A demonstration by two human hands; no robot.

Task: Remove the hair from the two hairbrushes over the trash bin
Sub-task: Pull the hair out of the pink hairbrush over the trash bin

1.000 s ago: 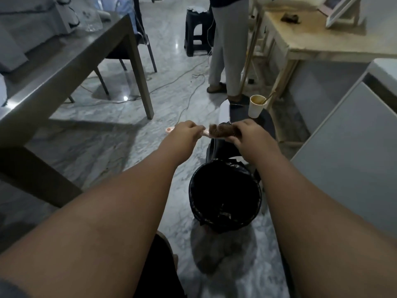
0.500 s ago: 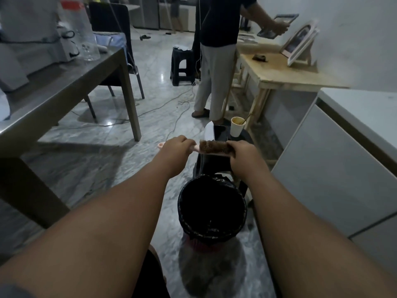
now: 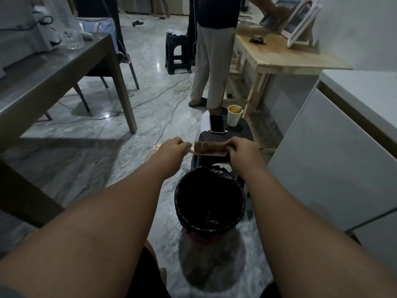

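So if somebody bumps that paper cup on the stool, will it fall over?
Probably, yes. The cup looks like thin paper, so likely light, and it is taller than wide with a narrow bottom. A stick leans over its rim, which may help tip it. It stands near the stool's edge beside a phone, so a spill might reach that.
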